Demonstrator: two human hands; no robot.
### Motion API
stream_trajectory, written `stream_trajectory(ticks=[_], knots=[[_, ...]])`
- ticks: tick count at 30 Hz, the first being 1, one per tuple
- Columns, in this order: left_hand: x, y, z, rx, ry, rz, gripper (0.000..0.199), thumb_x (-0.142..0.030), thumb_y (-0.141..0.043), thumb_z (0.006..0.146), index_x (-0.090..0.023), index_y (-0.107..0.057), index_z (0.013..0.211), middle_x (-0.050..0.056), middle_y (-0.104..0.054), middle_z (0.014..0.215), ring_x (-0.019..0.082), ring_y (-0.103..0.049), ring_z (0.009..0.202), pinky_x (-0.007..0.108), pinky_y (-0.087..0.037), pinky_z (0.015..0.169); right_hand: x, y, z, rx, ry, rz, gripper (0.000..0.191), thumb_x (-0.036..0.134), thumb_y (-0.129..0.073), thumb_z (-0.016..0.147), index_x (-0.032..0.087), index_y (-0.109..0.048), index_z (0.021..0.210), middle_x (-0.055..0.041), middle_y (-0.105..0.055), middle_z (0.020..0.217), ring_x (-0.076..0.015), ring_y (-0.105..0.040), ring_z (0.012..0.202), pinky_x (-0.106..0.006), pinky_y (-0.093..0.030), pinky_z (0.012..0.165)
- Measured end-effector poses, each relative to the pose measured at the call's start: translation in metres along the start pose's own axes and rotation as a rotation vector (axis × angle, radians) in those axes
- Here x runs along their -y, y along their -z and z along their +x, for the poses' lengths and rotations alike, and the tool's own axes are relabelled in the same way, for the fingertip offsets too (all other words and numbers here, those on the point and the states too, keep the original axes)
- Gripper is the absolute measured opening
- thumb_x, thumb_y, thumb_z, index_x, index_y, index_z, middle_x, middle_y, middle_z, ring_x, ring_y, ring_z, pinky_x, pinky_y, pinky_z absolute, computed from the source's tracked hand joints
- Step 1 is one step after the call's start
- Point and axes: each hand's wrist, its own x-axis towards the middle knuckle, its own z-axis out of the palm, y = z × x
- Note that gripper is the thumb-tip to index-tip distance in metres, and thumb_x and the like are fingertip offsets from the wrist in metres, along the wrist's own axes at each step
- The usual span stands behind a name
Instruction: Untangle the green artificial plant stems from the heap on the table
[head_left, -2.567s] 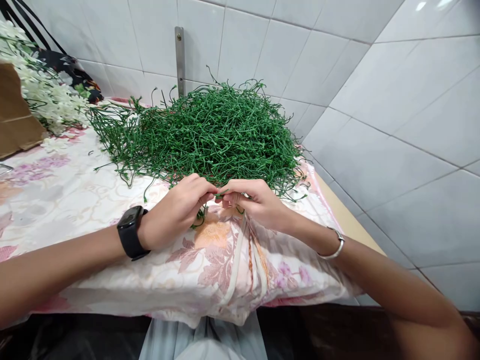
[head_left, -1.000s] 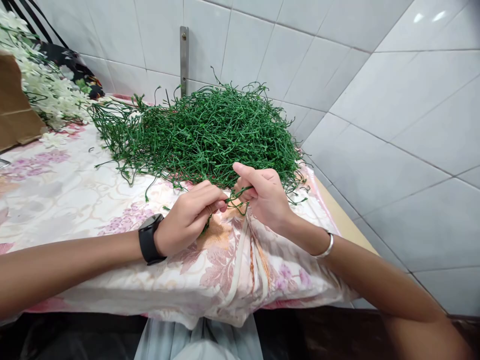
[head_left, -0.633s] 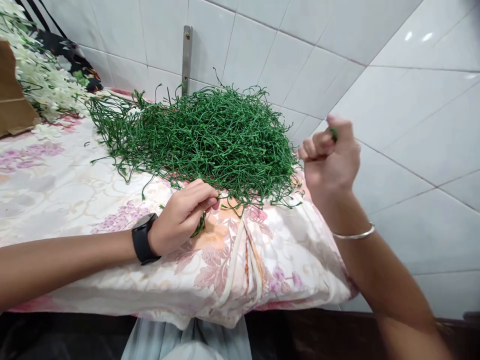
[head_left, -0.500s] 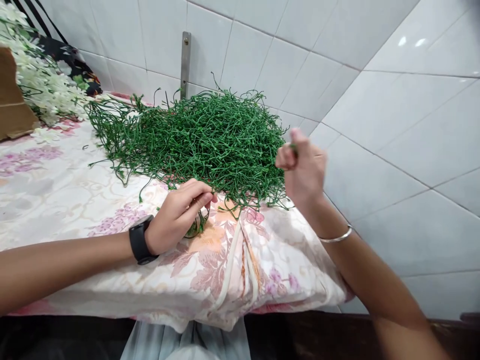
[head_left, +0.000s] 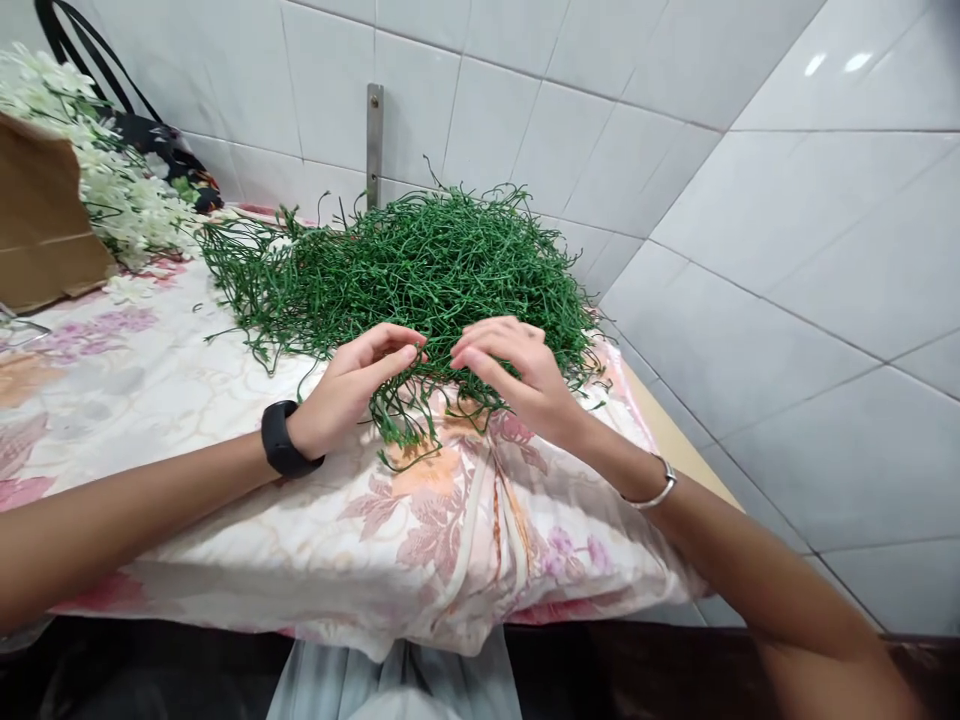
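A large tangled heap of green artificial stems (head_left: 450, 260) lies on the flowered tablecloth (head_left: 300, 540). At its front edge my left hand (head_left: 352, 385), with a black band on the wrist, pinches some thin green stems between thumb and fingers. Several stems (head_left: 405, 425) hang or lie just below those fingertips. My right hand (head_left: 517, 375), with a silver bangle on the wrist, is beside it at the heap's front, fingers bent and thumb apart. Nothing shows clearly in the right hand; a small gap separates the two hands.
White artificial flowers (head_left: 135, 200) and a brown cardboard piece (head_left: 45, 215) are at the far left, with a dark bag (head_left: 172, 160) behind. A metal bracket (head_left: 374, 145) is fixed to the tiled wall behind the heap.
My right hand has come down and left from its raised position beside the heap, and its closed fingers have opened. My left hand has moved slightly up, and more stems show beneath it.
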Motion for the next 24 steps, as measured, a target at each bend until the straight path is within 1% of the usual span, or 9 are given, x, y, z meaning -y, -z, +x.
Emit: stream_trajectory(ticks=[2,4,6,8,11,16,19,22,24], knots=[[-0.001,-0.001,0.0,0.012,-0.005,0.029,0.024,-0.034,-0.054,0.077,-0.018,-0.058,0.094,0.003,-0.058,0.093,0.016,-0.052,0.09,0.027,-0.039,0.08,0.004,-0.005,-0.002,0.073,0.008,-0.016,0.022,0.035,-0.04,0.086,0.021,-0.058,0.082,0.0016,-0.062,0.093,-0.0127,-0.05,0.094,-0.033,-0.023,0.087],[-0.002,-0.002,-0.001,0.029,-0.01,0.049,0.025,-0.035,-0.055,0.076,-0.018,-0.058,0.094,0.003,-0.058,0.092,0.015,-0.052,0.088,0.027,-0.04,0.078,0.008,-0.009,-0.004,0.115,0.007,-0.029,0.023,0.04,-0.044,0.083,0.021,-0.057,0.086,0.0018,-0.061,0.094,-0.0125,-0.05,0.094,-0.032,-0.022,0.086],[-0.004,-0.004,-0.003,0.076,0.008,0.062,0.024,-0.034,-0.054,0.077,-0.018,-0.057,0.094,0.002,-0.058,0.09,0.014,-0.052,0.085,0.025,-0.041,0.077,0.009,-0.012,-0.005,0.148,0.007,-0.036,0.027,0.045,-0.049,0.078,0.02,-0.056,0.086,0.0024,-0.06,0.092,-0.0123,-0.049,0.092,-0.031,-0.02,0.085],[-0.004,-0.005,-0.004,0.148,0.038,0.07,0.023,-0.034,-0.054,0.078,-0.018,-0.056,0.094,0.002,-0.058,0.089,0.013,-0.052,0.084,0.024,-0.041,0.075,0.01,-0.014,-0.006,0.157,0.008,-0.048,0.03,0.048,-0.053,0.074,0.019,-0.055,0.081,0.0025,-0.06,0.086,-0.0123,-0.049,0.088,-0.031,-0.02,0.084],[-0.004,-0.007,-0.005,0.232,0.044,0.087,0.024,-0.034,-0.053,0.079,-0.017,-0.055,0.095,0.003,-0.057,0.091,0.013,-0.053,0.085,0.025,-0.041,0.075,0.007,-0.017,-0.007,0.142,0.019,-0.051,0.03,0.047,-0.056,0.071,0.017,-0.053,0.073,0.002,-0.057,0.077,-0.0124,-0.048,0.082,-0.031,-0.021,0.082],[-0.001,-0.007,-0.005,0.278,0.019,0.156,0.024,-0.034,-0.049,0.081,-0.016,-0.053,0.097,0.004,-0.056,0.093,0.013,-0.052,0.086,0.026,-0.041,0.076,0.002,-0.023,-0.008,0.166,0.022,-0.026,0.029,0.044,-0.058,0.07,0.017,-0.049,0.073,0.0017,-0.055,0.073,-0.0122,-0.047,0.076,-0.028,-0.024,0.076],[0.0,-0.007,-0.006,0.281,0.012,0.181,0.025,-0.033,-0.051,0.08,-0.017,-0.052,0.098,0.004,-0.055,0.095,0.014,-0.051,0.089,0.027,-0.041,0.078,0.001,-0.024,-0.01,0.154,0.024,-0.055,0.024,0.038,-0.058,0.07,0.016,-0.049,0.074,0.0014,-0.054,0.072,-0.0127,-0.048,0.076,-0.029,-0.025,0.075],[0.001,-0.007,-0.007,0.251,-0.025,0.211,0.029,-0.032,-0.058,0.075,-0.018,-0.051,0.099,0.004,-0.054,0.099,0.015,-0.049,0.094,0.029,-0.039,0.083,0.0,-0.022,-0.011,0.082,0.061,-0.049,0.013,0.029,-0.055,0.073,0.017,-0.05,0.073,0.001,-0.056,0.074,-0.012,-0.049,0.075,-0.03,-0.025,0.077],[0.002,-0.007,-0.008,0.235,-0.065,0.235,0.032,-0.03,-0.061,0.072,-0.018,-0.051,0.1,0.004,-0.053,0.1,0.015,-0.048,0.096,0.03,-0.037,0.086,0.0,-0.019,-0.011,0.037,0.088,-0.034,0.009,0.026,-0.052,0.076,0.017,-0.051,0.074,0.0011,-0.058,0.076,-0.0113,-0.05,0.075,-0.03,-0.025,0.08]])
